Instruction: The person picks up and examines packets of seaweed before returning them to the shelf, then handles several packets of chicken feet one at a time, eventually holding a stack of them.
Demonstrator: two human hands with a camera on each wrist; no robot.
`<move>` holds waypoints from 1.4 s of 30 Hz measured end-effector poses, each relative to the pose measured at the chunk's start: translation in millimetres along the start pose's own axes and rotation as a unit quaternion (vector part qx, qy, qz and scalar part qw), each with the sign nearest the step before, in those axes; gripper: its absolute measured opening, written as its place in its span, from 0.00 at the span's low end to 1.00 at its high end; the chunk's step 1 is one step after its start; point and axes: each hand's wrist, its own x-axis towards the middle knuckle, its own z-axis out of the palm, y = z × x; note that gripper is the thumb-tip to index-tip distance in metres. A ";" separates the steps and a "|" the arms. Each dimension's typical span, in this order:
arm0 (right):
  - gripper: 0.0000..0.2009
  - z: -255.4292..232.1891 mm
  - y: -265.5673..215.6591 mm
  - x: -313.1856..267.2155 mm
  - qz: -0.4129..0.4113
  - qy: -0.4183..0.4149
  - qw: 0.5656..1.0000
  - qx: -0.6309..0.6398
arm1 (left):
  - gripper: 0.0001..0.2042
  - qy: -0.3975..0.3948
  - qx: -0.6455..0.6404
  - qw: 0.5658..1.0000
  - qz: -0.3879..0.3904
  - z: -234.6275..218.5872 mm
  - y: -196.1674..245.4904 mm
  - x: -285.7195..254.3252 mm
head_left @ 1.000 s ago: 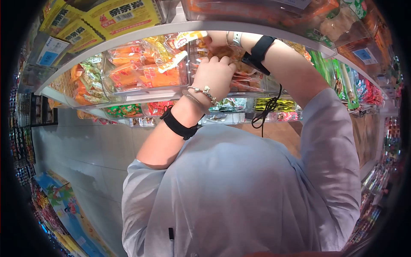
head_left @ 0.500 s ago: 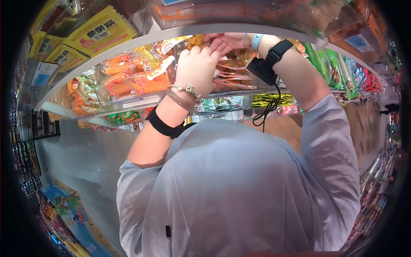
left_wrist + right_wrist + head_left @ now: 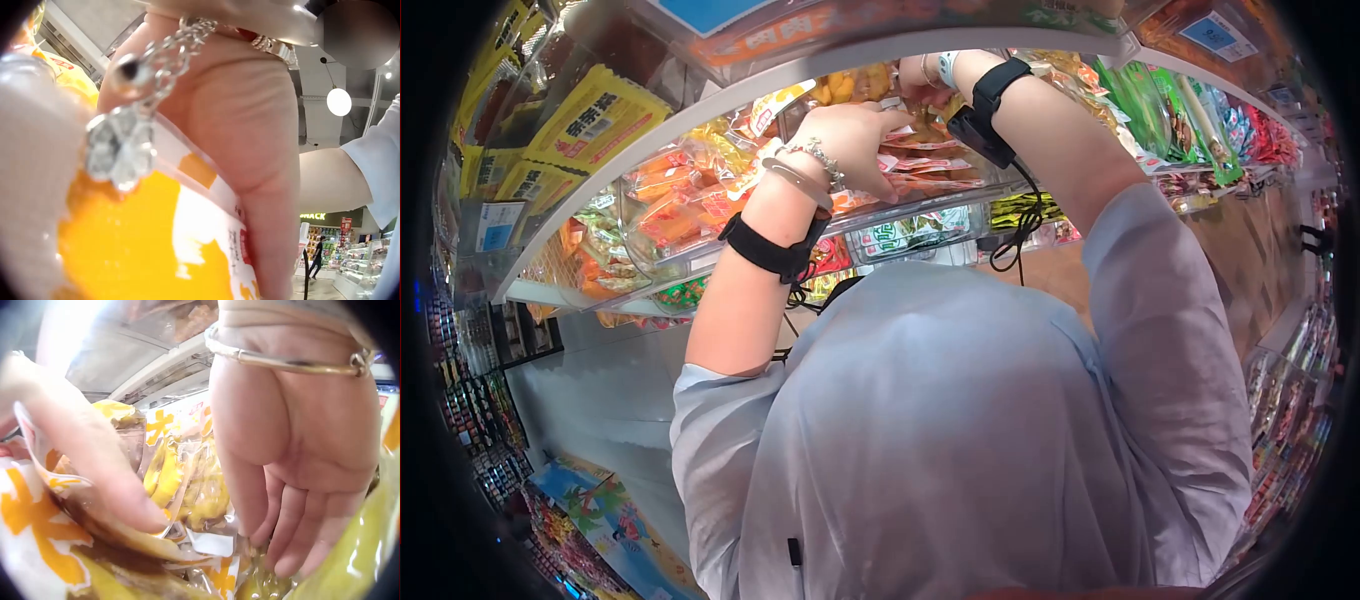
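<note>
My left hand (image 3: 850, 145) is spread over a clear bin of snack packets, its fingers pointing right. The left wrist view has its palm (image 3: 244, 119) against a packet with orange and white print (image 3: 150, 237). Farther into the bin, beside the left hand, is my right hand (image 3: 925, 82), partly cut off by the shelf edge. In the right wrist view its palm (image 3: 306, 444) faces the camera, and the nearly straight fingers reach down onto a glossy yellow-green packet (image 3: 265, 587). A left-hand finger (image 3: 119, 481) touches an orange-lettered packet (image 3: 47, 531) there.
Orange packets (image 3: 670, 205) fill the bin on the left; green packets (image 3: 1135, 110) stand at the right. A white shelf edge (image 3: 800, 72) curves above the hands. A black cable (image 3: 1025, 230) hangs from the right wrist device (image 3: 985, 130).
My left hand has shifted left and its fingers now point right. The right hand, palm showing half a second ago, has moved up and deeper into the bin. The head view has shifted.
</note>
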 end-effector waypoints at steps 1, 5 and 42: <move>0.08 6.6 3.3 6.1 0.011 0.012 0.993 0.117 | 0.37 -0.003 0.001 1.000 0.003 0.2 -0.7 -0.6; 0.10 10.8 10.2 30.1 0.028 0.040 0.966 0.252 | 0.34 -0.006 0.018 1.000 -0.011 -0.7 -0.2 -3.1; 0.13 29.5 16.6 -60.3 -0.359 0.250 0.891 0.119 | 0.26 0.112 0.024 0.992 -0.056 15.3 13.6 -26.6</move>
